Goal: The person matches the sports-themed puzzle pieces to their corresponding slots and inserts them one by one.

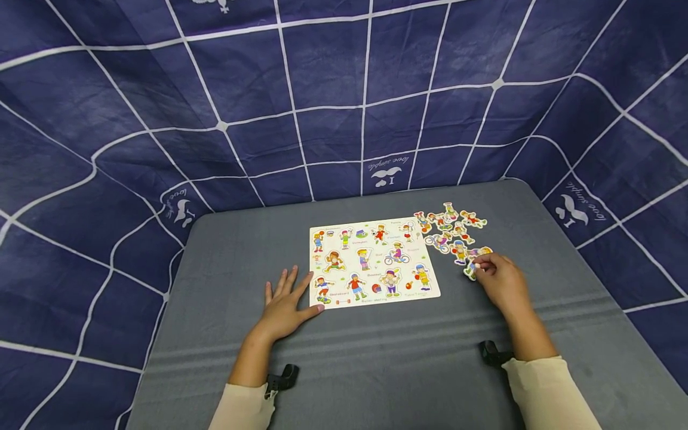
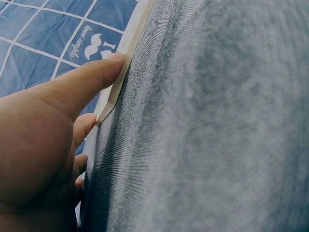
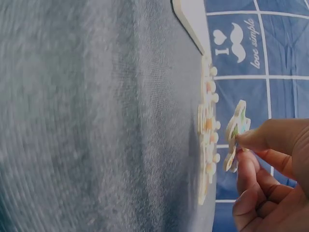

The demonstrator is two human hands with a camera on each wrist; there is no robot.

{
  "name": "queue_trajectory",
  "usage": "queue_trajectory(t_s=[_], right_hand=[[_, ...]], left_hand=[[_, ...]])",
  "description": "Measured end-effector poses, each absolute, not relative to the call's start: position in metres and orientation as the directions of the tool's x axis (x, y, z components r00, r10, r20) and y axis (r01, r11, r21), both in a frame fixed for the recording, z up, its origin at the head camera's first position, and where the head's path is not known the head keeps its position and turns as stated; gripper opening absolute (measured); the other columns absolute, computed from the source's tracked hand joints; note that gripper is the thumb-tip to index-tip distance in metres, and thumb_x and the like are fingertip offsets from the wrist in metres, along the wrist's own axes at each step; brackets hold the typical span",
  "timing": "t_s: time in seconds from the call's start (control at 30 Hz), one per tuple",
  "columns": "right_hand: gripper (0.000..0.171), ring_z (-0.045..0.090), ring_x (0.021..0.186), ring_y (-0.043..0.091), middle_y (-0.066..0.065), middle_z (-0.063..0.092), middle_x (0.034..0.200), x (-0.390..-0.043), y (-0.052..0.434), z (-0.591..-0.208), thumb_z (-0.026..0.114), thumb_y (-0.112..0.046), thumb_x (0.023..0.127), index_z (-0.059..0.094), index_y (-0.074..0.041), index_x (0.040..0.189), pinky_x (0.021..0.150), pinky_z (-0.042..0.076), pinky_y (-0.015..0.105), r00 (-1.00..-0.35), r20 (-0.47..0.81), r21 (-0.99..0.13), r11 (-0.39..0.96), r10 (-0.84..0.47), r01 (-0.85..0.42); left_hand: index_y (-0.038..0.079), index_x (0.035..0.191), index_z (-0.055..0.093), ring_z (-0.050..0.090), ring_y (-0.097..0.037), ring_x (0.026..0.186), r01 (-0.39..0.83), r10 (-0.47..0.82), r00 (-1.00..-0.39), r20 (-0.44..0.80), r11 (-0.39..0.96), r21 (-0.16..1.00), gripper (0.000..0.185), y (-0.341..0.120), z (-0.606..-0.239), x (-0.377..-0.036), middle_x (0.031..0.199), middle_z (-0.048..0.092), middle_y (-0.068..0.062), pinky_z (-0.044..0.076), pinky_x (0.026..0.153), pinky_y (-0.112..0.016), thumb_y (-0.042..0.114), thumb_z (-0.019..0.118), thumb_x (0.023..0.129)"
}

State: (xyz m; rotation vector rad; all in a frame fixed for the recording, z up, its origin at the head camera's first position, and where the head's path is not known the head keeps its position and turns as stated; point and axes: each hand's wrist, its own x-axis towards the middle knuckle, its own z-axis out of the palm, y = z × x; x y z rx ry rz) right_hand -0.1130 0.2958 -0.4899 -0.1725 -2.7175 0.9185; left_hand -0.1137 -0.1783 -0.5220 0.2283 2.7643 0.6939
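A flat white puzzle board [image 1: 344,275] printed with sports figures lies on the grey table. My left hand [image 1: 283,307] rests with spread, straight fingers at the board's left edge, its thumb on the lower left corner. In the left wrist view the thumb [image 2: 99,77] presses along the board's edge. My right hand [image 1: 502,283] pinches a figure-shaped puzzle piece [image 1: 470,270] between thumb and fingers. The right wrist view shows this piece [image 3: 236,128] raised off the table and tilted. Beside it lies a group of loose puzzle pieces [image 1: 442,242] with small knobs.
The loose pieces lie along the board's right side, some close against its upper right corner. A dark blue curtain [image 1: 333,137] with white grid lines surrounds the table [image 1: 376,364] at the back and sides. Black wrist straps [image 1: 285,377] sit at both sleeves.
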Motion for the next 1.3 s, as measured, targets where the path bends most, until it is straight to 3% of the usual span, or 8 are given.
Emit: queue_trajectory(t_s=[0.23, 0.4, 0.7, 1.3], right_hand=[[0.016, 0.043, 0.070, -0.013, 0.017, 0.071, 0.091, -0.114, 0.289, -0.488, 0.069, -0.002, 0.085, 0.073, -0.001, 0.101, 0.064, 0.037, 0.012, -0.951, 0.250, -0.635, 0.772, 0.184, -0.018], [0.016, 0.043, 0.069, -0.016, 0.018, 0.070, 0.093, -0.116, 0.285, -0.488, 0.068, -0.003, 0.088, 0.072, 0.000, 0.103, 0.064, 0.037, 0.009, -0.954, 0.242, -0.654, 0.756, 0.178, -0.025], [0.017, 0.047, 0.072, -0.011, 0.015, 0.069, 0.095, -0.118, 0.274, -0.489, 0.069, -0.002, 0.087, 0.074, -0.002, 0.103, 0.065, 0.038, 0.008, -0.952, 0.259, -0.671, 0.739, 0.160, -0.059], [0.016, 0.048, 0.071, 0.004, 0.008, 0.062, 0.086, -0.121, 0.246, -0.491, 0.071, -0.002, 0.088, 0.076, -0.004, 0.104, 0.060, 0.038, 0.016, -0.967, 0.255, -0.687, 0.709, 0.027, -0.161]], left_hand=[[0.029, 0.161, 0.027, -0.004, -0.036, 0.160, 0.102, 0.232, -0.950, -0.209, 0.863, 0.495, 0.092, -0.177, -0.520, -0.113, 0.172, 0.005, -0.010, -0.012, 0.121, -0.069, 0.066, 0.067, 0.087], [0.030, 0.162, 0.025, -0.005, -0.035, 0.160, 0.100, 0.233, -0.947, -0.220, 0.868, 0.487, 0.092, -0.177, -0.521, -0.114, 0.172, 0.004, -0.009, -0.012, 0.121, -0.068, 0.067, 0.065, 0.088], [0.032, 0.162, 0.024, -0.007, -0.034, 0.160, 0.098, 0.237, -0.944, -0.229, 0.865, 0.491, 0.092, -0.177, -0.520, -0.114, 0.173, 0.003, -0.008, -0.014, 0.121, -0.067, 0.068, 0.065, 0.087], [0.031, 0.162, 0.025, -0.005, -0.035, 0.160, 0.106, 0.241, -0.945, -0.221, 0.865, 0.491, 0.092, -0.178, -0.519, -0.114, 0.172, 0.004, -0.009, -0.013, 0.121, -0.068, 0.068, 0.064, 0.088]])
